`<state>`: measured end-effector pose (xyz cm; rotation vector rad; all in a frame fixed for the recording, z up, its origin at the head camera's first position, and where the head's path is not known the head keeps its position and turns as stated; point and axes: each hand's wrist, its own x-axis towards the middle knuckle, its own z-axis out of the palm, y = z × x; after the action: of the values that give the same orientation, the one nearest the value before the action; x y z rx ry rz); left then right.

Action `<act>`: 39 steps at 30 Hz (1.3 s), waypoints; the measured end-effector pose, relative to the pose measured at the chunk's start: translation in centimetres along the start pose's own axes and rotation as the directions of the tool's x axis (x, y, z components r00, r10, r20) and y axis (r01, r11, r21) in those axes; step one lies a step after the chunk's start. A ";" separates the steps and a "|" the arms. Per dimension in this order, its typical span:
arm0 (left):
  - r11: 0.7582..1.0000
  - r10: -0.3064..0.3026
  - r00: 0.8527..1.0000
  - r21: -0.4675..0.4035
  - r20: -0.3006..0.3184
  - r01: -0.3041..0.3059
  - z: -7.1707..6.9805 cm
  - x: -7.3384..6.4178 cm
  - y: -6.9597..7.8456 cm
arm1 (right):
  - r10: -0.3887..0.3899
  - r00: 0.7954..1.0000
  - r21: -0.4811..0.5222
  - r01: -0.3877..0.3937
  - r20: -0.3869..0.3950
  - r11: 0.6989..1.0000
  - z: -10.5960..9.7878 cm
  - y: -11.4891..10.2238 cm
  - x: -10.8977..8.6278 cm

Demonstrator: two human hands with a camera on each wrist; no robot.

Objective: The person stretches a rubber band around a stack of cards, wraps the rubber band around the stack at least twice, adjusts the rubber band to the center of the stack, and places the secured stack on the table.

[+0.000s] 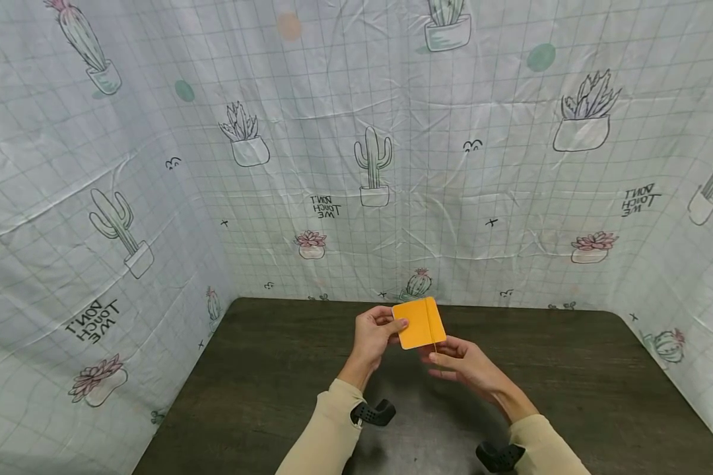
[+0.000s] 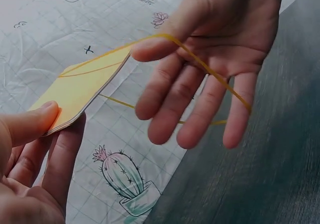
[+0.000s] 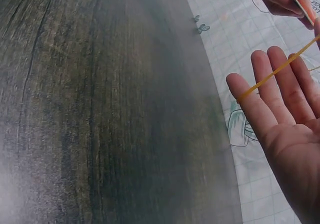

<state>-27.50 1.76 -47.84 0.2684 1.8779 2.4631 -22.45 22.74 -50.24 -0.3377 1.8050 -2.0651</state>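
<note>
I am at a screened-off table booth — whether a home, an office or a lab lies beyond it, I cannot tell. Creased cloth (image 1: 428, 168) hangs before me and on both sides, printed with a grid, potted cacti (image 1: 373, 168) and backwards lettering (image 1: 325, 206), around a dark, wood-grained table (image 1: 273, 369). With black bands (image 1: 373, 413) at my cuffs (image 1: 340, 399), it looks like a makeshift recording corner — more set than furnished room.
</note>
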 end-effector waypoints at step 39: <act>0.991 -0.078 0.994 -0.110 -0.075 0.069 -0.2 0.8 0.4 | -0.504 0.849 -0.763 0.431 0.162 0.481 4.7 1.0 -1.2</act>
<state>-28.29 1.58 -47.43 0.0976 1.7408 2.5499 -19.34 18.95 -50.49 -1.1135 2.8642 -1.3962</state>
